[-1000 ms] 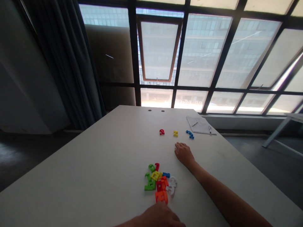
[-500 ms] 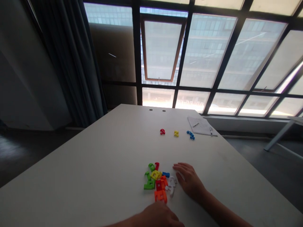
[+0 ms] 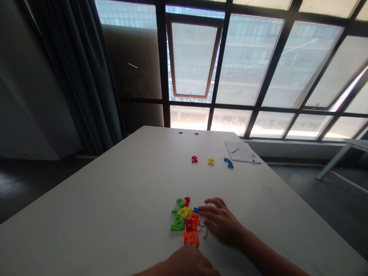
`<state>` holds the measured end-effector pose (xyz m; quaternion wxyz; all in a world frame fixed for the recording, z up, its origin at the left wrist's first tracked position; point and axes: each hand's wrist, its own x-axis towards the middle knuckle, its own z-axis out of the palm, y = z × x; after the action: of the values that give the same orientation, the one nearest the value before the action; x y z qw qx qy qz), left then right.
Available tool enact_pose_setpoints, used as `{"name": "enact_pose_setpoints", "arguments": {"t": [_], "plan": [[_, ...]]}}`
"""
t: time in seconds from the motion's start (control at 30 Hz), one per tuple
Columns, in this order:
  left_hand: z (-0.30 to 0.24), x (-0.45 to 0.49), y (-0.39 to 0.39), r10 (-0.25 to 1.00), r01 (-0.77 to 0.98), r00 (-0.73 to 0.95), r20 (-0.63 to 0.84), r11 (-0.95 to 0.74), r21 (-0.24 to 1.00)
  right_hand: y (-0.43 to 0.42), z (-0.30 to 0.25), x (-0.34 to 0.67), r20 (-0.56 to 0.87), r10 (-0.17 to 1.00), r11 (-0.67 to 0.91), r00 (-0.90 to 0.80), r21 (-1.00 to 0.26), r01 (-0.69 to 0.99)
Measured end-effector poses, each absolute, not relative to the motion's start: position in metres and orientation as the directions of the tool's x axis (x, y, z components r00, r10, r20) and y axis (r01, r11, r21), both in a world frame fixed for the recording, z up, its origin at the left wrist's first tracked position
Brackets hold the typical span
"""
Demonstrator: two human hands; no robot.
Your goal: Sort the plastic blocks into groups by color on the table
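Observation:
A small heap of plastic toy pieces lies on the white table. My right hand is open over its right side, fingers spread. Its fingertips reach a blue piece and cover part of the white pieces. At the bottom, my left hand rests against the near edge of an orange piece; its fingers are mostly hidden beneath it. Also heaped there are green pieces, a yellow piece, a dark red piece and a red piece.
Farther back stand, in a row, a red piece, a yellow piece and a blue piece. Papers with pens lie by the table's right edge. A dark curtain hangs left of the windows.
My right hand has moved left onto the blue and white pieces, its fingers spreading. My left hand stays by the orange piece. The whole view has shifted slightly.

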<state>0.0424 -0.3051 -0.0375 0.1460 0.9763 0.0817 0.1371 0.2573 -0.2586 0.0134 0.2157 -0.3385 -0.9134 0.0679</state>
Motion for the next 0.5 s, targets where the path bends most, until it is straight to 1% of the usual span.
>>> {"name": "enact_pose_setpoints", "arguments": {"t": [0.13, 0.23, 0.3, 0.4, 0.5], "plan": [[-0.035, 0.043, -0.305, 0.199, 0.112, 0.95, 0.242, -0.936, 0.333, -0.257, 0.013, 0.257, 0.339, 0.676, 0.736, -0.655, -0.266, 0.622], [-0.033, 0.043, -0.306, 0.208, 0.118, 0.949, 0.239, -0.932, 0.343, -0.251, 0.011, 0.263, 0.33, 0.73, 0.679, -0.599, -0.246, 0.692], [-0.03, 0.042, -0.306, 0.207, 0.11, 0.947, 0.245, -0.928, 0.357, -0.243, 0.009, 0.271, 0.301, 0.793, 0.598, -0.529, -0.22, 0.771], [-0.025, 0.041, -0.307, 0.213, 0.107, 0.943, 0.256, -0.922, 0.373, -0.228, 0.003, 0.285, 0.231, 0.896, 0.422, -0.38, -0.177, 0.889], [-0.021, 0.041, -0.307, 0.216, 0.111, 0.943, 0.254, -0.922, 0.371, -0.216, -0.005, 0.293, 0.179, 0.945, 0.302, -0.274, -0.15, 0.942]]}}
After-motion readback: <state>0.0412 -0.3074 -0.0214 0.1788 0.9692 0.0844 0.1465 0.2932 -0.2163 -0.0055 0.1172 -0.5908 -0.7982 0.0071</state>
